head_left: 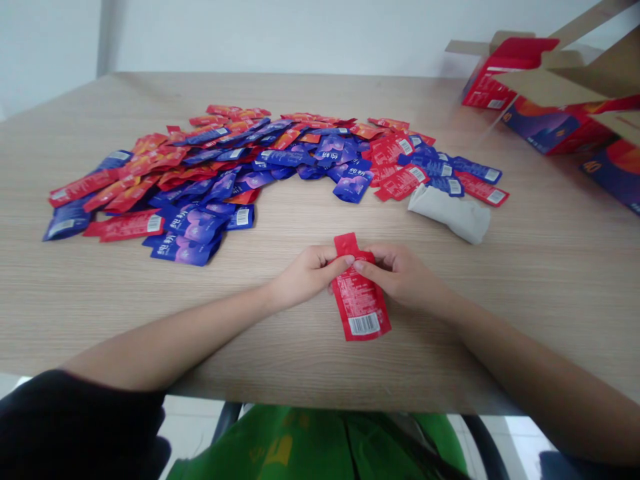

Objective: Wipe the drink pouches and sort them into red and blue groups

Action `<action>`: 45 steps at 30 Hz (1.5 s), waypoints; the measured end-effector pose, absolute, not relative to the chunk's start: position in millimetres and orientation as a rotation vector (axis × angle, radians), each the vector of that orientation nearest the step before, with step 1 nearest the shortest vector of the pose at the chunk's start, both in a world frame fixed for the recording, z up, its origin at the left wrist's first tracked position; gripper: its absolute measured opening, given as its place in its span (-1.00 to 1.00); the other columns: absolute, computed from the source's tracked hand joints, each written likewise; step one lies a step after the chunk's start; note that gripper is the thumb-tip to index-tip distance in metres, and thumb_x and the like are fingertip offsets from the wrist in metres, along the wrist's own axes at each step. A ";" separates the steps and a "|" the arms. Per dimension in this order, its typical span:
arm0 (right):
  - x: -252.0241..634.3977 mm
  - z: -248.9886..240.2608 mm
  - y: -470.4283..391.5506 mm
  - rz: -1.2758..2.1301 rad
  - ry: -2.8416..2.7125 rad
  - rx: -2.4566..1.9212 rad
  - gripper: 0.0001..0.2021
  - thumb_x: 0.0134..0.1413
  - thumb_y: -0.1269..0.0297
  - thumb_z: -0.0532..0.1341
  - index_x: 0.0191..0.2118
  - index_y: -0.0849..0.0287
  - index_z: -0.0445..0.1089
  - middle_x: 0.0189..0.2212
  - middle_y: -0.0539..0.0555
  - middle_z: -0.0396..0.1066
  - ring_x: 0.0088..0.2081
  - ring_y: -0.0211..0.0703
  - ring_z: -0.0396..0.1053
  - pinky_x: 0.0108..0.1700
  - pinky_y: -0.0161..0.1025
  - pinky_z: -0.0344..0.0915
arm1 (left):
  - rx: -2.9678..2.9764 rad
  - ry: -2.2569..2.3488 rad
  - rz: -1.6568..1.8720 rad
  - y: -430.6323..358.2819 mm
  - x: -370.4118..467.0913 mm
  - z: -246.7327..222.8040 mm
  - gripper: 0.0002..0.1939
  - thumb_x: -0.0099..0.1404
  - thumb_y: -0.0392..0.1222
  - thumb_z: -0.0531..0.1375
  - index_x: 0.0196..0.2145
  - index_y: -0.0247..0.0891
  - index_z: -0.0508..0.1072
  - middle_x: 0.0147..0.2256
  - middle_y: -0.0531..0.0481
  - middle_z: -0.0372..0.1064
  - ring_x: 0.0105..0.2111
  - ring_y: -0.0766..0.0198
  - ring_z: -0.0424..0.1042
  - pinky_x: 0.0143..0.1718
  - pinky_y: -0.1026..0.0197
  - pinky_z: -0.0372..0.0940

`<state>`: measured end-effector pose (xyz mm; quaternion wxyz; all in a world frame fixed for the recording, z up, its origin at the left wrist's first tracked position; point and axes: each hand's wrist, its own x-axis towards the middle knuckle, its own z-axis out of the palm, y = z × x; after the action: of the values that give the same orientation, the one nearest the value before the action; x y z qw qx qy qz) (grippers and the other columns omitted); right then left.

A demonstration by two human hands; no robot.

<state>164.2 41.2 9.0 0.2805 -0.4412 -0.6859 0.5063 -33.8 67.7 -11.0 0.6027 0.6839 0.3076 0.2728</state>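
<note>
The left hand (pixel 307 273) and right hand (pixel 406 275) both pinch one red barcoded sachet (pixel 359 293) near its narrow neck, which looks uncut, over the tabletop (pixel 280 363); beyond lies a loose heap of red and blue sachets (pixel 225 183), how many already handled unclear; open cartons (pixel 543 127) stand far right

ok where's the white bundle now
In the head view, the white bundle lies on the table right of centre, in front of the rightmost pouches and beyond the right hand.
</note>
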 end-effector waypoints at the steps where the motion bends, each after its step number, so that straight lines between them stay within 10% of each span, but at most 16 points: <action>1: 163.4 9.3 40.5 1.337 -1.825 -1.169 -0.74 0.27 0.13 0.12 -0.37 0.17 0.38 -0.46 0.00 0.42 -0.44 -0.24 0.34 -0.38 -0.28 0.25 | 1.568 0.703 0.636 69.0 -34.0 -11.1 -0.67 0.39 -0.04 0.09 -0.38 -0.35 0.44 -0.52 0.09 0.31 -0.53 0.41 0.24 -0.46 0.33 0.17; 14: 162.0 3.0 41.2 1.438 -1.808 -1.083 -0.74 0.29 0.16 0.10 -0.15 0.14 0.49 -0.34 0.02 0.53 -0.37 -0.21 0.44 -0.31 -0.26 0.34 | 1.596 0.669 0.521 64.7 -35.9 -9.2 -0.68 0.41 -0.04 0.08 -0.40 -0.33 0.40 -0.57 0.14 0.22 -0.59 0.45 0.17 -0.54 0.37 0.10; 45: 160.2 4.7 42.5 1.407 -1.657 -1.215 -0.80 0.20 0.15 0.18 -0.34 0.17 0.42 -0.40 0.03 0.52 -0.38 -0.17 0.46 -0.34 -0.24 0.39 | 1.534 0.730 0.566 61.5 -32.8 -4.3 -0.64 0.41 -0.04 0.08 -0.48 -0.30 0.35 -0.62 0.16 0.19 -0.64 0.45 0.13 -0.60 0.37 0.07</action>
<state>160.2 42.5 4.7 0.3197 -0.4623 -0.6304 0.5353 -32.8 61.5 -4.3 0.6253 0.6685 0.3182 0.2465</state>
